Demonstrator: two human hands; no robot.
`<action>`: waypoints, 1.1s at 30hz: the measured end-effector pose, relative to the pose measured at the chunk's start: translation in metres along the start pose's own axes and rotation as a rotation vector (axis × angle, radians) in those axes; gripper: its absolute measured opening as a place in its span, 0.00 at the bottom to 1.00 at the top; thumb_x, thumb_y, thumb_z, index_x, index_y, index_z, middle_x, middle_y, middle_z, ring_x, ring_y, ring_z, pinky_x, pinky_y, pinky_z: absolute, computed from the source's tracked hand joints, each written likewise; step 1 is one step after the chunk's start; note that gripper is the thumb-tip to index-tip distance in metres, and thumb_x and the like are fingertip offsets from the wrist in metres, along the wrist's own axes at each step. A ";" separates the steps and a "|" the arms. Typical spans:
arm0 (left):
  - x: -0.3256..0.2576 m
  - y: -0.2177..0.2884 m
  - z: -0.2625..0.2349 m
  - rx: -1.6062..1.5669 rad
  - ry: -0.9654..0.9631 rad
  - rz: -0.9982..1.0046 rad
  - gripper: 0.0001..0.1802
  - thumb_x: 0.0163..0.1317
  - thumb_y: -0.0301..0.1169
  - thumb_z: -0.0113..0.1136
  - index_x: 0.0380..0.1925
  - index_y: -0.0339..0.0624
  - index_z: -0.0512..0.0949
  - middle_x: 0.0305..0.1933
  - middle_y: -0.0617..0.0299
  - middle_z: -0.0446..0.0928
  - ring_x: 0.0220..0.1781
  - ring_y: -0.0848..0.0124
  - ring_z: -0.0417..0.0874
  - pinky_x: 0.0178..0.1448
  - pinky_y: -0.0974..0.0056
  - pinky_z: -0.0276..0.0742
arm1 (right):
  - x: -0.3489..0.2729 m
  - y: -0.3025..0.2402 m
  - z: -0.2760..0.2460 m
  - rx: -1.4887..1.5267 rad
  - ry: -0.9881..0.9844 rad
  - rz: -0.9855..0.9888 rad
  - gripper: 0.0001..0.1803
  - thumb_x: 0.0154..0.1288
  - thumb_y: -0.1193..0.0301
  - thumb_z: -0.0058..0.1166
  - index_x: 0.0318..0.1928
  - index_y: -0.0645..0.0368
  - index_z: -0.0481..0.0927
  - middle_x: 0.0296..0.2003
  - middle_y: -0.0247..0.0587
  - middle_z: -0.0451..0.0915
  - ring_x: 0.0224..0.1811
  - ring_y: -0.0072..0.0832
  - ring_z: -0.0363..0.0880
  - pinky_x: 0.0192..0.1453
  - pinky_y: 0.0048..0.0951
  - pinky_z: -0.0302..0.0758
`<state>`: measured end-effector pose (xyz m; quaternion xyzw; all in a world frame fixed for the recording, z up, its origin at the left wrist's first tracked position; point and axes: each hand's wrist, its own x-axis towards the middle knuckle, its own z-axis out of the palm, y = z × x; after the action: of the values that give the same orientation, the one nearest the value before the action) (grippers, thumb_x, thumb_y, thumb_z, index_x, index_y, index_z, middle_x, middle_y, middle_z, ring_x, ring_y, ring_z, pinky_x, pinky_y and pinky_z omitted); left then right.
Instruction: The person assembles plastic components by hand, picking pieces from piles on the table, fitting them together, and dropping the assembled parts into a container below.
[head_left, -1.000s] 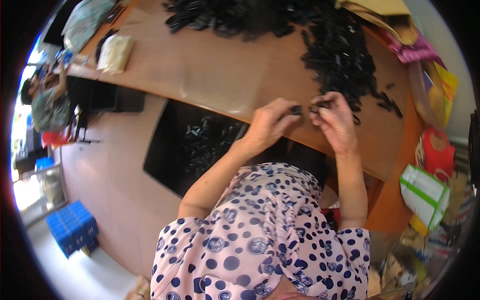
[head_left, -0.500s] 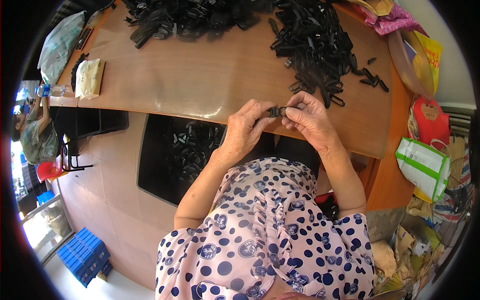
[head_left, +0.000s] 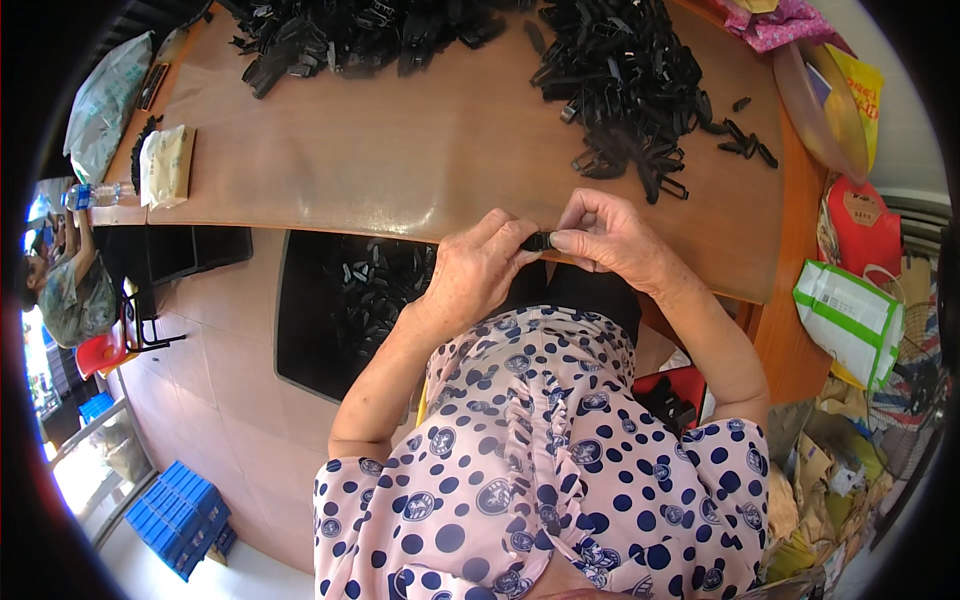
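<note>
Sunlit and cluttered, the workroom centres on a broad brown wooden table (head_left: 400, 150) with a curved front edge, heaped along its far side with two piles of small black plastic clips (head_left: 620, 80). At the near edge, the person's left hand (head_left: 480, 270) and right hand (head_left: 610, 240) meet over one small black plastic clip piece (head_left: 537, 241), held just off the table rim. Both sets of fingers are closed, thumb and forefinger of each hand pinched on opposite ends of the piece. The step in hand looks like pressing or fitting two small parts together. The next move would seem to call for a firm, square squeeze so the halves seat without slipping. Below the table, a dark open bin of black parts (head_left: 370, 300) sits beside the person's knees. A cream-coloured packet (head_left: 166, 165) lies at the table's left end.
</note>
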<state>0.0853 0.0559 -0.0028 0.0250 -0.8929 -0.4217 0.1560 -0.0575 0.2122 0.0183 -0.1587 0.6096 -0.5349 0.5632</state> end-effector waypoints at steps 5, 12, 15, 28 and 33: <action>-0.005 0.008 0.000 -0.148 -0.052 -0.091 0.13 0.55 0.23 0.63 0.42 0.37 0.79 0.35 0.56 0.77 0.31 0.64 0.80 0.34 0.65 0.76 | 0.003 0.010 -0.006 0.217 -0.150 0.152 0.10 0.64 0.69 0.59 0.36 0.59 0.72 0.28 0.34 0.75 0.26 0.15 0.71 0.22 0.14 0.63; -0.006 0.011 0.004 -0.704 0.110 -0.212 0.13 0.58 0.32 0.65 0.40 0.38 0.81 0.48 0.56 0.75 0.32 0.74 0.78 0.30 0.73 0.72 | -0.003 0.011 0.018 0.328 -0.332 0.022 0.22 0.70 0.55 0.49 0.53 0.60 0.68 0.36 0.34 0.74 0.32 0.21 0.76 0.25 0.14 0.70; -0.014 0.012 0.003 -0.980 0.038 -0.406 0.17 0.57 0.41 0.67 0.40 0.41 0.81 0.57 0.54 0.70 0.31 0.78 0.76 0.28 0.78 0.68 | -0.005 0.018 0.022 0.211 -0.396 -0.069 0.29 0.72 0.50 0.41 0.62 0.59 0.66 0.35 0.34 0.73 0.31 0.18 0.75 0.27 0.14 0.71; -0.068 0.000 -0.008 -0.685 0.065 -0.487 0.22 0.57 0.46 0.65 0.37 0.34 0.80 0.51 0.55 0.73 0.47 0.68 0.75 0.46 0.67 0.74 | -0.002 0.043 0.053 -0.078 -0.340 -0.151 0.15 0.68 0.62 0.53 0.46 0.61 0.76 0.28 0.35 0.74 0.33 0.22 0.75 0.38 0.22 0.73; -0.094 -0.015 -0.076 0.364 -0.069 -0.519 0.23 0.51 0.46 0.68 0.38 0.38 0.80 0.47 0.53 0.76 0.45 0.56 0.78 0.48 0.59 0.74 | -0.012 0.017 -0.003 -0.890 0.413 -0.539 0.19 0.57 0.68 0.61 0.48 0.59 0.74 0.42 0.44 0.75 0.47 0.39 0.75 0.47 0.32 0.75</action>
<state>0.1960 0.0063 0.0069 0.2653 -0.9222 -0.2812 0.0060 -0.0498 0.2296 0.0097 -0.4234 0.8119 -0.3712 0.1540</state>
